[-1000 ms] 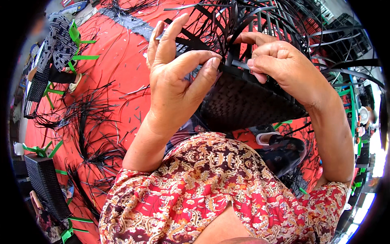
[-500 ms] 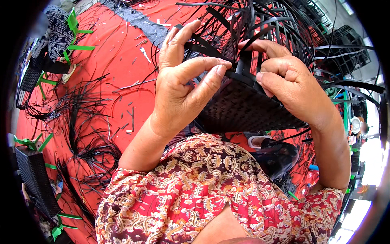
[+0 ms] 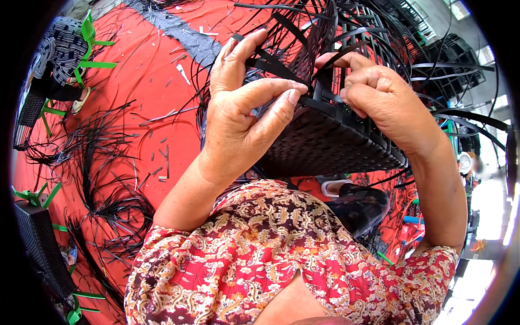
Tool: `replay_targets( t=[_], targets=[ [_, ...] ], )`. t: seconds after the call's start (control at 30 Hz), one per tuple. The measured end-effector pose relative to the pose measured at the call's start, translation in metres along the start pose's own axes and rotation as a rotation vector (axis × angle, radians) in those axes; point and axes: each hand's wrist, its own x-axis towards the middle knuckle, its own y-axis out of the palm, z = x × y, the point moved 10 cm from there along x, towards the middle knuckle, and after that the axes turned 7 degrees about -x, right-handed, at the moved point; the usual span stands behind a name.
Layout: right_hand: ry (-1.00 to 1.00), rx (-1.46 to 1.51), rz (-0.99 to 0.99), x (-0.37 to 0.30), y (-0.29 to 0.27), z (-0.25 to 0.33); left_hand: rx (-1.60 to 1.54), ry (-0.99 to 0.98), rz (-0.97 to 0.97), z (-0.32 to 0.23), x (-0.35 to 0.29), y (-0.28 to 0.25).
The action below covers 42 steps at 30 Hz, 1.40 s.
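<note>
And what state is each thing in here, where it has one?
Left hand: thumb and index tips close together at the basket's edge; grip unclear.
Right hand: fingers bent at the same edge; grip unclear.
Basket: partly woven.
Strips: loose, bent, crossing.
Bundle: loose, fanned out on the sheet.
Red sheet: littered with scraps.
</note>
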Motion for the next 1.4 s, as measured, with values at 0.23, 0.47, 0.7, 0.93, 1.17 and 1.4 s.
replay_targets(
  t=[0.23,0.47,0.7,0.93,1.17,1.4],
  targets=[
    [-0.06,-0.044,0.043,0.001,0.01,0.004,0.294,0.039,0.003,-0.008,0.0,-0.007],
    [-0.167,0.127,-0.075,-0.01,0.005,-0.009,0.807,0.503,0.197,-0.085,0.029,0.027],
    [-0.245,0.332,-0.238,-0.01,-0.007,-0.015,0.889,0.221,0.637,-0.061,0.048,0.061],
    [-0.278,0.429,-0.17,0.009,0.011,-0.014,0.756,0.01,0.681,-0.025,0.058,0.048],
    [-0.318,0.328,-0.073,0.018,0.018,-0.001,0.49,-0.233,0.49,0.009,0.056,0.027],
    [-0.583,-0.027,-0.108,0.024,0.028,0.016,-0.146,-0.606,0.347,0.04,0.045,0.015]
  ],
)
